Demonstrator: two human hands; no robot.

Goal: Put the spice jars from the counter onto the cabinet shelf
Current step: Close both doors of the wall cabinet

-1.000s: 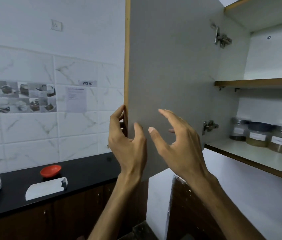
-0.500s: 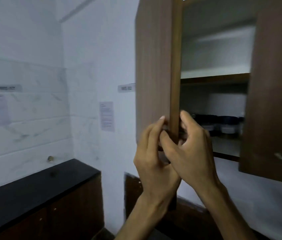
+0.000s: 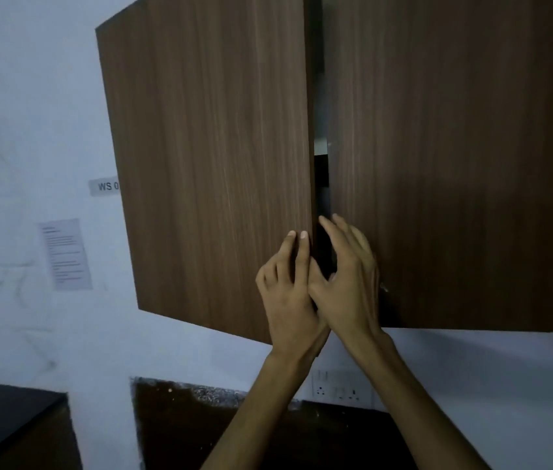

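Observation:
The two brown wooden doors of the wall cabinet are almost together, with a narrow dark gap (image 3: 321,171) between them. My left hand (image 3: 285,300) lies with its fingers flat on the front of the left door (image 3: 207,164), at that door's right edge. My right hand (image 3: 349,283) rests with spread fingers on the edge of the right door (image 3: 454,164). The two hands touch at the gap and neither holds anything. The spice jars and the shelf are hidden behind the doors.
A black counter corner (image 3: 3,408) shows at the bottom left. A dark recess (image 3: 200,432) sits under the cabinet, with a wall socket (image 3: 336,390) beside my arms. A paper notice (image 3: 64,254) and a "WS" label (image 3: 105,186) hang on the white wall.
The left door has swung from wide open to nearly shut, hiding the shelf and jars. My view has turned right, and both hands have moved onto the doors' meeting edges.

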